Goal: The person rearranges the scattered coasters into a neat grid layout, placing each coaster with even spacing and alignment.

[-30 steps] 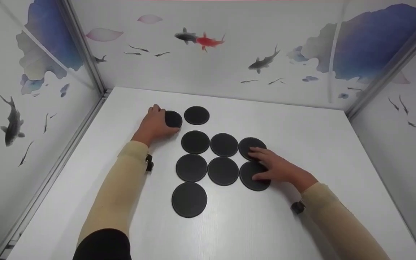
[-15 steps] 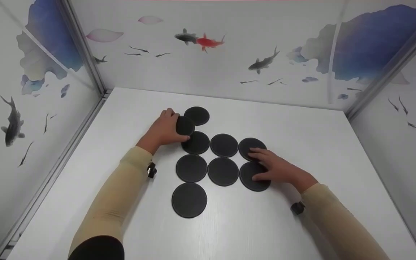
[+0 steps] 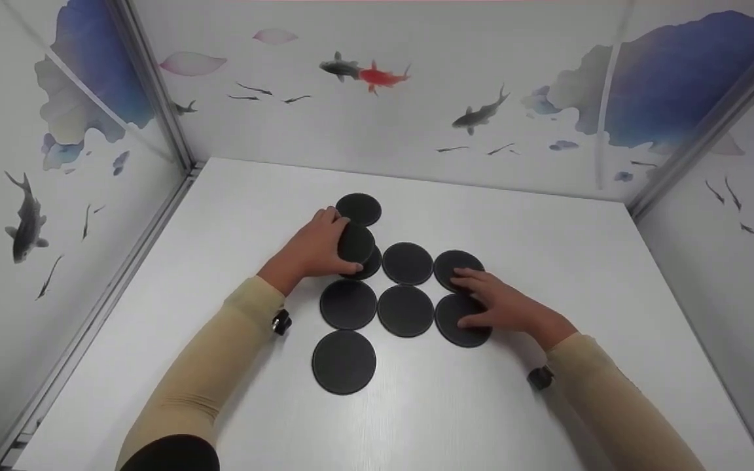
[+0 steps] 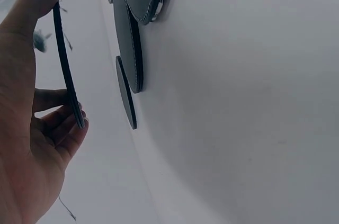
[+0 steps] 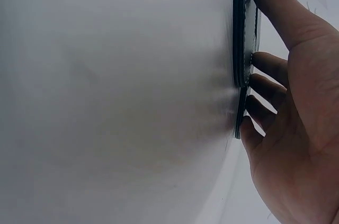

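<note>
My left hand [image 3: 315, 247] pinches a round black coaster [image 3: 356, 243] by its edges, thumb on one side and fingers on the other. In the left wrist view this coaster [image 4: 65, 65] is seen edge-on, lifted off the table. It partly covers another coaster [image 3: 372, 263] lying beneath. My right hand [image 3: 504, 303] rests on two coasters at the right: fingertips touch the farther one [image 3: 449, 263], and the thumb lies on the nearer one [image 3: 459, 330]. The right wrist view shows that hand [image 5: 302, 113] with its fingers spread against the coasters' faces.
Several more black coasters lie flat: one at the back [image 3: 359, 208], one in the middle [image 3: 407, 263], a nearer pair with a left coaster [image 3: 348, 305] and right coaster [image 3: 406, 311], and one in front [image 3: 343, 362]. Walls printed with fish [image 3: 380, 77] enclose the white table [image 3: 455, 405].
My left hand has carried its coaster rightward and toward me, from left of the back coaster to over the one in the row below. My right hand has stayed in place.
</note>
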The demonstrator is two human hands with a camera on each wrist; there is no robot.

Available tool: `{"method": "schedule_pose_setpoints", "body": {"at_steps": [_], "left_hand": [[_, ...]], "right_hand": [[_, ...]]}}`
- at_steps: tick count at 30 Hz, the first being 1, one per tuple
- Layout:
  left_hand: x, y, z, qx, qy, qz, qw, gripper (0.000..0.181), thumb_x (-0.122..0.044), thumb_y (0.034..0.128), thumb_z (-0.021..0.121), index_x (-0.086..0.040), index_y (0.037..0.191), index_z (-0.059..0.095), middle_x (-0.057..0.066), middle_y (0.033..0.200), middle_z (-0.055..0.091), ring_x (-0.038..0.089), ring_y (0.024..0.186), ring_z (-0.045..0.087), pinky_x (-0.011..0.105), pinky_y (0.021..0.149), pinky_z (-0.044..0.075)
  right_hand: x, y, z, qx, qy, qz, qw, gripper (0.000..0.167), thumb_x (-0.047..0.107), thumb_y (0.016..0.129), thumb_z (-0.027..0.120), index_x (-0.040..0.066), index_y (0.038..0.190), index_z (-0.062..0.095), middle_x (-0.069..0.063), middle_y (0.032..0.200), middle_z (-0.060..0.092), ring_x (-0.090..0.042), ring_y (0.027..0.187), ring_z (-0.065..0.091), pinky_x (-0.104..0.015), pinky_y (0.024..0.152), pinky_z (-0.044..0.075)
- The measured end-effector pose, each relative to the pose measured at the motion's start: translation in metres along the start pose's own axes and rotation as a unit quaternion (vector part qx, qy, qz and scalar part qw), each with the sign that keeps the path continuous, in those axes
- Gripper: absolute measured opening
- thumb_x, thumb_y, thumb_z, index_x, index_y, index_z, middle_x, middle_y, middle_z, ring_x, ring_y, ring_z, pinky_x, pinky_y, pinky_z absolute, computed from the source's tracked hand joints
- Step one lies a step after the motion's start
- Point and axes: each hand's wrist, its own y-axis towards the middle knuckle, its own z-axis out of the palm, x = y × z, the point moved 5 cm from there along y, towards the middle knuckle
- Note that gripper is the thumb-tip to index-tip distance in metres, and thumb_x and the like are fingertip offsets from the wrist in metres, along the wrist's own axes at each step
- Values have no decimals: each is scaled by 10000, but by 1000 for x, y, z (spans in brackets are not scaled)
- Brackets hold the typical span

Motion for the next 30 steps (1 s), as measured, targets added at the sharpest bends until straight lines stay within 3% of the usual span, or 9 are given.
{"method": "schedule_pose_setpoints", "body": {"at_steps": [19, 30], "left_hand": [[-47, -15, 10, 253, 17, 728, 9970, 1065, -678, 823, 823, -2, 1593, 532, 125, 1445, 477, 247, 1280, 497, 428, 1072, 563], [-59, -22, 14, 284, 0, 928, 9953, 1076, -689, 800, 829, -6, 1583, 551, 126, 1429, 500, 240, 1245, 530, 424, 1048, 557]], "right_hand": [[2, -1, -1, -27, 107, -33, 9999, 915, 500, 936, 894, 114, 1666, 499, -82, 1796, 311, -407, 1662, 236, -628, 1293, 297], [-1, 0, 0, -46, -13, -81, 10000, 924, 512, 938, 888, 113, 1672, 491, -75, 1796, 317, -401, 1664, 235, -627, 1297, 287]]}}
